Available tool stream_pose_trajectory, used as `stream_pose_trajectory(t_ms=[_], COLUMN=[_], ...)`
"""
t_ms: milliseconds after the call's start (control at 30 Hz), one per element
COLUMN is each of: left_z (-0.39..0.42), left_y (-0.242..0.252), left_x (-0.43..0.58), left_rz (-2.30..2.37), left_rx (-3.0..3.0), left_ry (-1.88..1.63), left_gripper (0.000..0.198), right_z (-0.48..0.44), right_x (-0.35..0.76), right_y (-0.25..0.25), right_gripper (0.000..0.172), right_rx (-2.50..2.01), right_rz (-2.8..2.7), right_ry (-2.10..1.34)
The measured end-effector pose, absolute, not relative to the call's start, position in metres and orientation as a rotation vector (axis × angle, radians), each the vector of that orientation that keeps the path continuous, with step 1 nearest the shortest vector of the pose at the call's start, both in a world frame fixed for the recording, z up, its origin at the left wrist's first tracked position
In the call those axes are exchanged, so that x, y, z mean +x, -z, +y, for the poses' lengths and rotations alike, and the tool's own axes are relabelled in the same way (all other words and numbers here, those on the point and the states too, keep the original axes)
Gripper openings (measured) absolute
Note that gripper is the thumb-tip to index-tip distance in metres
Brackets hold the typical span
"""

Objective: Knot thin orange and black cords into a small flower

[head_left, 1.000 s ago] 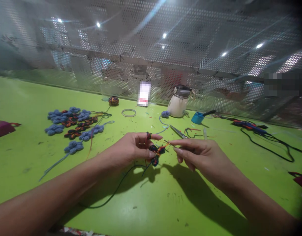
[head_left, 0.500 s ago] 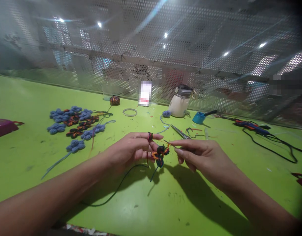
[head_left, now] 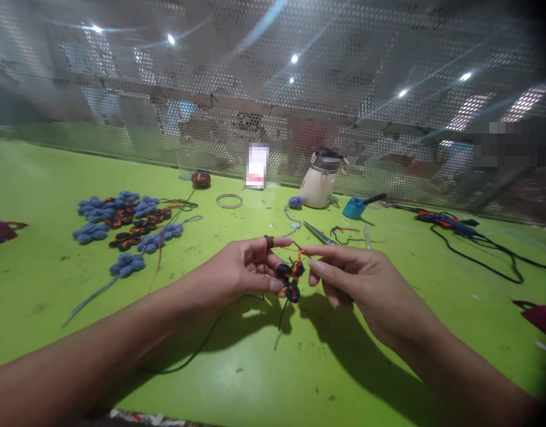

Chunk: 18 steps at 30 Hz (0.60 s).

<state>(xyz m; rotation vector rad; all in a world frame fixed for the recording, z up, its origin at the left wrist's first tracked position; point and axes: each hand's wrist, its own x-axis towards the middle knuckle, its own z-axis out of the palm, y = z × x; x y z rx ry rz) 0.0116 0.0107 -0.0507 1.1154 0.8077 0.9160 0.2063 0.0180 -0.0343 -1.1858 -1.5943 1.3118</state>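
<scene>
Between thumb and fingers, my left hand (head_left: pixel 248 270) pinches a small crochet flower (head_left: pixel 292 283) in dark, red and orange yarn. Yarn is wound round the left index finger, and an orange strand stretches from it to the hook. My right hand (head_left: pixel 351 270) is closed on a thin crochet hook (head_left: pixel 303 250), whose tip points left at the top of the flower. A short dark tail hangs below the flower. Dark yarn (head_left: pixel 195 354) trails across the table under my left forearm.
Blue crochet flowers (head_left: pixel 127 264) and dark-orange ones (head_left: pixel 126 239) lie at left. Farther back are a yarn ball (head_left: pixel 201 179), a ring (head_left: pixel 229 201), a bright phone-like screen (head_left: pixel 257 166) and a bottle (head_left: pixel 320 181). Scissors (head_left: pixel 318 233), a blue pot (head_left: pixel 354 208) and a corded tool (head_left: pixel 451 223) lie to the right.
My left thumb has come down onto the flower, which is turned and sits slightly farther right. The hook tip has shifted up a little. The whole view has slid slightly.
</scene>
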Motion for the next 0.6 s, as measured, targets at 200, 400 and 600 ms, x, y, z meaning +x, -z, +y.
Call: stream_pose_trajectory(t_ms=[200, 400, 600], left_z=[0.0121, 0.0111, 0.0092], left_y=[0.0509, 0.0509, 0.0506], left_x=[0.0108, 0.0121, 0.0126], left_rz=[0.791, 0.792, 0.785], left_rx=[1.152, 1.143, 1.143], left_ry=[-0.892, -0.874, -0.861], left_gripper=[0.061, 0.055, 0.052], right_z=[0.0153, 0.0127, 0.0120], right_x=[0.2033, 0.2015, 0.1988], right_y=[0.0342, 0.0365, 0.0369], right_gripper=[0.025, 0.023, 0.027], right_rx=[-1.165, -1.106, -1.095], right_rz=[-1.527, -1.513, -1.444], right_ry=[-1.405, -1.442, -1.458])
